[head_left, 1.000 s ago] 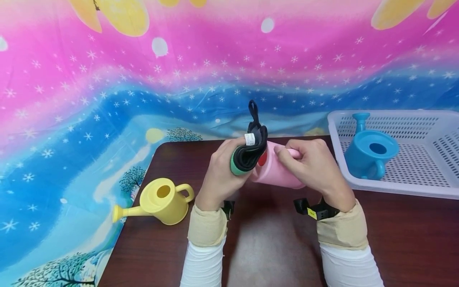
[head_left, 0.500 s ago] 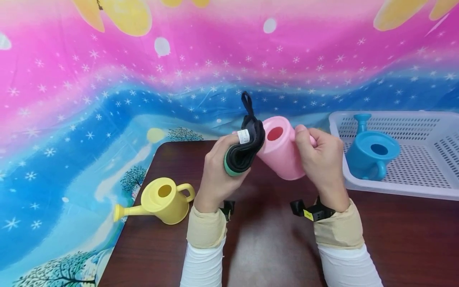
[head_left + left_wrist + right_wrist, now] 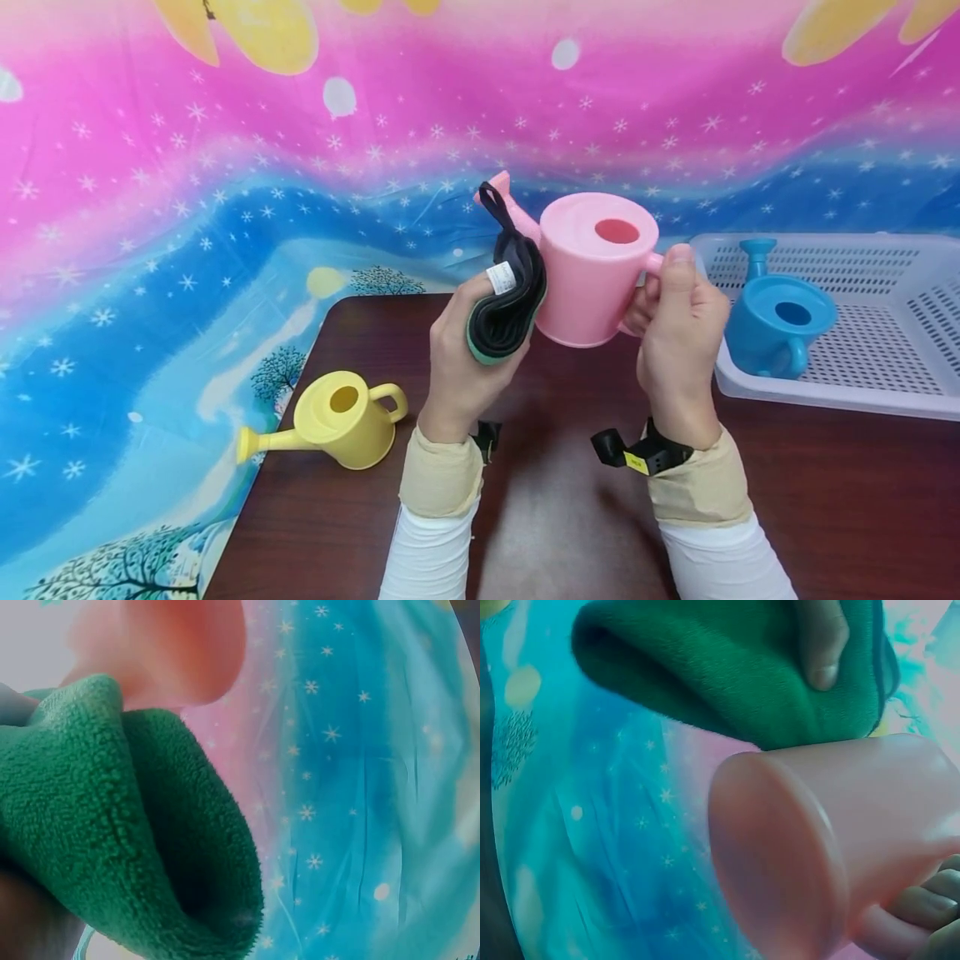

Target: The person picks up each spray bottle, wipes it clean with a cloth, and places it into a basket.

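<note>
My right hand (image 3: 678, 342) grips the handle of a pink watering can (image 3: 588, 292), held upright above the table with its spout pointing up and left. In my left hand (image 3: 468, 358) is a folded cloth (image 3: 506, 321), black on one side and green on the other, with a white tag and a black hanging loop. The cloth lies against the left side of the can, partly covering the spout. Seen from the right wrist, the green fleecy side (image 3: 727, 667) is right at the can's wall (image 3: 870, 802), and a left-hand finger (image 3: 825, 645) presses the cloth.
A yellow watering can (image 3: 345, 421) stands at the table's left edge, its spout reaching past it. To the right, a white perforated basket (image 3: 832, 396) holds a blue watering can (image 3: 780, 321). A patterned fabric backdrop (image 3: 450, 108) hangs behind the dark wooden table (image 3: 555, 500).
The right hand has raised the pink watering can and turned it from tipped over to upright, so its top and spout now show. The left hand has kept the cloth beside it.
</note>
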Demonstrator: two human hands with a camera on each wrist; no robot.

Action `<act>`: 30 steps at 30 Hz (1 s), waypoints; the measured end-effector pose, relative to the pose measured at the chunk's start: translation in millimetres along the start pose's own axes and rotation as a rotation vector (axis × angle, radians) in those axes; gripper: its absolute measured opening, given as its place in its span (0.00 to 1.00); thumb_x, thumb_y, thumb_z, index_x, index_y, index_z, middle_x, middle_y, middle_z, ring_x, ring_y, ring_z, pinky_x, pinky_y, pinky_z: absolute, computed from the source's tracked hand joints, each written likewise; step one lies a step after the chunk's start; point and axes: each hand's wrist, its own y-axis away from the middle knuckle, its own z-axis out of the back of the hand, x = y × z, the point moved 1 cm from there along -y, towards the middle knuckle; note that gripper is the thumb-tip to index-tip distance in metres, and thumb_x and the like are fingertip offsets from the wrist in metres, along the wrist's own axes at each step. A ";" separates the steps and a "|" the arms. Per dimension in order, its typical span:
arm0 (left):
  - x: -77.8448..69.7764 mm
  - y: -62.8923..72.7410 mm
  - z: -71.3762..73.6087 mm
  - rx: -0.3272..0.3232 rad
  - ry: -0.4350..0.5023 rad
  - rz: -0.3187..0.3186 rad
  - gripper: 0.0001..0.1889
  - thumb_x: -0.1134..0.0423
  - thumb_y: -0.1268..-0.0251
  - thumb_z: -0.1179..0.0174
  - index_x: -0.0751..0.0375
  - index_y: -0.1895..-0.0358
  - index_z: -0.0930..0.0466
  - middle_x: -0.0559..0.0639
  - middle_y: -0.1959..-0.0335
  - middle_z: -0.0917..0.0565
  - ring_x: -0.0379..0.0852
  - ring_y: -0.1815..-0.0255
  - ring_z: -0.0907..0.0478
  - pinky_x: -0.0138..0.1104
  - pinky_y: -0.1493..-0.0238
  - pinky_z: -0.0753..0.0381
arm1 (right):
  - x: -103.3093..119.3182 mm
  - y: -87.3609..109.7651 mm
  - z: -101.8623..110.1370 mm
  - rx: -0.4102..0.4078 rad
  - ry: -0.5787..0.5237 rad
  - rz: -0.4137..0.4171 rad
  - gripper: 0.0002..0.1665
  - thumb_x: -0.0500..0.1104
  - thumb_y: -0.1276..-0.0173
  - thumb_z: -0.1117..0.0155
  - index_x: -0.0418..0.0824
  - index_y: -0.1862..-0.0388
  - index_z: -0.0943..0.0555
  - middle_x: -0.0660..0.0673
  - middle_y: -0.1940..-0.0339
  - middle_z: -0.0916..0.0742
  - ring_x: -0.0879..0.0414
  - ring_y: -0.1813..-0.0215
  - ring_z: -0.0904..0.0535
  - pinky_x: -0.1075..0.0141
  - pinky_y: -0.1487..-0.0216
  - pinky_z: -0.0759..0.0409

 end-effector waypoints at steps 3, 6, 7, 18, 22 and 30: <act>1.4 0.5 -0.3 0.014 0.005 0.026 0.28 0.73 0.45 0.24 0.68 0.39 0.22 0.62 0.40 0.14 0.54 0.38 0.16 0.43 0.30 0.18 | 2.6 -1.5 1.5 -0.008 -0.082 0.004 0.29 0.45 0.16 0.46 0.36 0.82 0.32 0.47 0.88 0.36 0.54 0.87 0.46 0.67 0.86 0.45; 2.3 0.7 -0.3 0.021 0.000 0.046 0.28 0.72 0.45 0.24 0.67 0.39 0.21 0.61 0.42 0.13 0.53 0.40 0.15 0.42 0.32 0.17 | 4.1 -3.1 4.7 -0.013 -0.126 -0.016 0.29 0.47 0.16 0.46 0.36 0.80 0.32 0.47 0.88 0.36 0.54 0.87 0.47 0.66 0.85 0.46; 2.4 0.8 -0.2 0.020 -0.001 0.052 0.27 0.72 0.45 0.24 0.67 0.40 0.21 0.61 0.42 0.13 0.53 0.41 0.14 0.42 0.33 0.17 | 4.3 -3.6 5.8 -0.012 -0.131 -0.021 0.28 0.47 0.16 0.46 0.37 0.80 0.32 0.47 0.87 0.36 0.54 0.87 0.47 0.66 0.85 0.46; -2.3 -0.4 4.6 -0.021 0.114 0.158 0.25 0.74 0.42 0.28 0.68 0.40 0.21 0.61 0.44 0.11 0.52 0.45 0.12 0.40 0.39 0.12 | 8.3 -8.7 15.0 0.140 -0.238 -0.057 0.29 0.52 0.16 0.49 0.42 0.80 0.37 0.49 0.86 0.38 0.56 0.86 0.50 0.62 0.83 0.57; -2.7 0.1 8.4 -0.003 0.182 0.204 0.25 0.75 0.42 0.28 0.69 0.40 0.21 0.63 0.44 0.11 0.50 0.44 0.12 0.41 0.39 0.12 | 11.6 -12.0 23.7 0.244 -0.286 -0.116 0.29 0.53 0.16 0.50 0.43 0.80 0.38 0.50 0.86 0.39 0.57 0.85 0.51 0.63 0.83 0.58; -4.7 0.7 11.4 0.077 0.347 0.262 0.26 0.78 0.43 0.31 0.75 0.39 0.23 0.71 0.44 0.15 0.42 0.41 0.15 0.42 0.34 0.15 | 13.9 -18.1 42.5 0.341 -0.376 -0.232 0.28 0.52 0.14 0.56 0.46 0.79 0.37 0.51 0.84 0.42 0.60 0.86 0.50 0.65 0.84 0.58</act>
